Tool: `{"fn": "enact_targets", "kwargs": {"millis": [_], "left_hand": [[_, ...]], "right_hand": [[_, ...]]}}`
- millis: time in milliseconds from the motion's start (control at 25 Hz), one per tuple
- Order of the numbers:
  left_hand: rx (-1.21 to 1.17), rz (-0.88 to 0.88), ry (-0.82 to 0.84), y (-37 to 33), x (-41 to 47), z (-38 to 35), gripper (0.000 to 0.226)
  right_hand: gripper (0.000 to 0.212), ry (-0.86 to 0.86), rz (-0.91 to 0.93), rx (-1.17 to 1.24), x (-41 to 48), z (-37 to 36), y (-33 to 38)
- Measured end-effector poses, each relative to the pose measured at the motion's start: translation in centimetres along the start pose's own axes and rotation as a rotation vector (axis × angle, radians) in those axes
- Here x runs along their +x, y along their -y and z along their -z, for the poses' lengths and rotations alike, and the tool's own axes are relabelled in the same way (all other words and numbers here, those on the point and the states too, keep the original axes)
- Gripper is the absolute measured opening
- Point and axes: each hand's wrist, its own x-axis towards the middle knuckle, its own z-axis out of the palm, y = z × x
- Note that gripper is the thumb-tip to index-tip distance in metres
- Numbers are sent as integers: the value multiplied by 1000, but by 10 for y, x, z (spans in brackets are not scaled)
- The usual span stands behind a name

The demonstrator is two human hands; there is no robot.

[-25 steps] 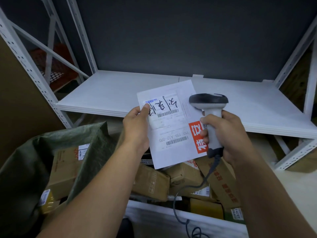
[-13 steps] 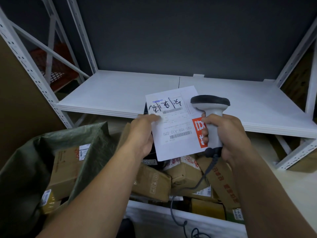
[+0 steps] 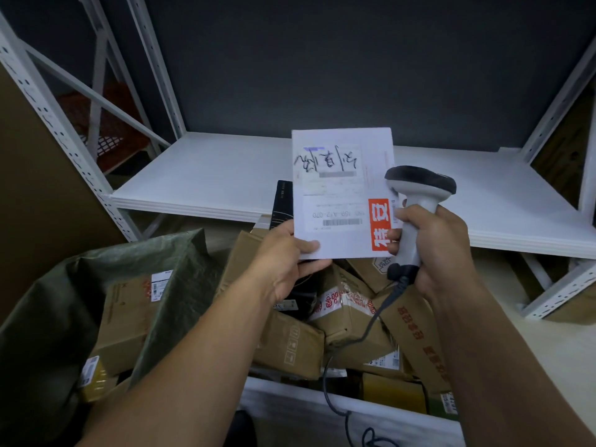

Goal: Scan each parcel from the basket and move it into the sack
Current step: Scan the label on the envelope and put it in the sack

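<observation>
My left hand (image 3: 283, 259) pinches the lower left corner of a flat white parcel (image 3: 342, 188) with a shipping label, handwriting and a red patch, held upright above the basket. My right hand (image 3: 432, 250) grips the handle of a grey barcode scanner (image 3: 416, 201), whose dark head sits just right of the parcel. The white basket (image 3: 322, 411) below holds several brown cardboard parcels (image 3: 348, 317). At the left the green woven sack (image 3: 42, 317) stands open with brown boxes (image 3: 125, 321) inside.
A white metal shelf (image 3: 209, 175) runs behind the hands, with perforated uprights (image 3: 58, 130) at left and right. The scanner's black cable (image 3: 338, 366) hangs down over the basket. A black box edge (image 3: 283, 204) shows behind the white parcel. Brown cardboard stands at far left.
The white parcel has been turned upright and raised in front of the shelf. My left hand slid from its upper left edge to its lower left corner. The scanner stayed beside it.
</observation>
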Motion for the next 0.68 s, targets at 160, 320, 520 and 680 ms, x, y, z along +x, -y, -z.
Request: {"fn": "enact_targets", "kwargs": {"millis": [160,320,520,680], "left_hand": [[-14,-92,-148,2,12,6,39],[-57,-135,-258,6,21,12,36],[-107,-133,-337,9,29,17,37],[-130,-126,-360,9,32,21,38]], "right_hand": [[8,98,37,-102,-2,0,1],[16,281,11,-172,-11,-4,6],[17,387,-10,-290,-18,-6,10],[20,412,-37,-312,-21,-4,15]]}}
